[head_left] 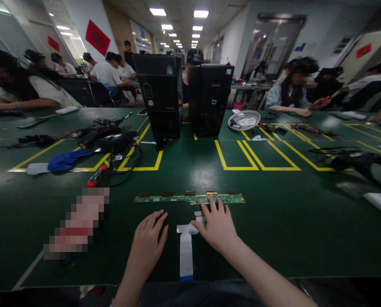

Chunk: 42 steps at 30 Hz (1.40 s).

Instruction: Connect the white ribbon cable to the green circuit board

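Note:
A long, narrow green circuit board (174, 198) lies crosswise on the table before me, with several brown-gold flex tabs along its far edge. My right hand (218, 221) is palm down with its fingers spread, the fingertips on or just over the board's right part. Its thumb reaches the folded top of a flat white ribbon cable (186, 251), which runs toward me and ends in a blue strip. To the left of the cable, my left hand (148, 236) rests near the table surface, fingers apart and loosely bent, holding nothing. The board's left end lies ahead of it.
Two black computer towers (160, 98) stand mid-table. On the left are a red-black screwdriver (97, 176), a blue glove (69, 160), black cabled tools and a pixelated object (82, 226). A white basket (243, 120) sits farther right. Other people sit around.

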Each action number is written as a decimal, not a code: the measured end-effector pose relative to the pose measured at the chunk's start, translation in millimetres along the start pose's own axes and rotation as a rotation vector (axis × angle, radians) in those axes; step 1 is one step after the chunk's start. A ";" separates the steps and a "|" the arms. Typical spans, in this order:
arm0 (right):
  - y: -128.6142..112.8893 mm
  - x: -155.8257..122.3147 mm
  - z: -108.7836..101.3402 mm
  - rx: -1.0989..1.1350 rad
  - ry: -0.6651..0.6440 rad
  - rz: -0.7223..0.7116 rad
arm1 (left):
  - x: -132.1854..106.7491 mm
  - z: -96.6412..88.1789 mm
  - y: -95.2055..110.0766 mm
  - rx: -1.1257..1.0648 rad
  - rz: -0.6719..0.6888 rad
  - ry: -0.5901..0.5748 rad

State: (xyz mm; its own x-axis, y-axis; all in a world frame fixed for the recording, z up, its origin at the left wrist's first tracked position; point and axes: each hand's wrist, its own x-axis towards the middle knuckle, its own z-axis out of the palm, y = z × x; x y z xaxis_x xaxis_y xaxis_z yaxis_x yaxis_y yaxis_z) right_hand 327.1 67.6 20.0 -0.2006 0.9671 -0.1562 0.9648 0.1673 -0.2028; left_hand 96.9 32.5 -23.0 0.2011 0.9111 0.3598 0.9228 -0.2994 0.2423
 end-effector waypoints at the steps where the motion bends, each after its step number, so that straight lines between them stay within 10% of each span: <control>1: -2.3 -0.4 0.7 0.000 -0.001 0.004 | 0.0 0.3 -0.2 0.002 0.003 -0.002; 9: 2.4 -6.4 -5.9 -0.028 0.017 -0.010 | -0.2 2.7 -3.7 -0.013 0.013 0.021; 21: 129.6 -10.7 -2.3 -0.058 0.219 -0.431 | 8.4 0.8 51.2 -0.267 0.194 -0.125; 42: 112.7 -11.5 3.0 0.005 0.148 -0.485 | 21.6 17.0 103.8 -0.248 0.310 -0.296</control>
State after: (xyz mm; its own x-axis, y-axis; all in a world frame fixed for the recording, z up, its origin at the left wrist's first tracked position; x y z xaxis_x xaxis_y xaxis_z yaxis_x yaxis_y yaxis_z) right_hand 437.7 74.8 -3.9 -0.5992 0.7948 0.0961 0.7654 0.6039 -0.2225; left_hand 202.6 25.9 -5.4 0.5713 0.7993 0.1860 0.7063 -0.5943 0.3846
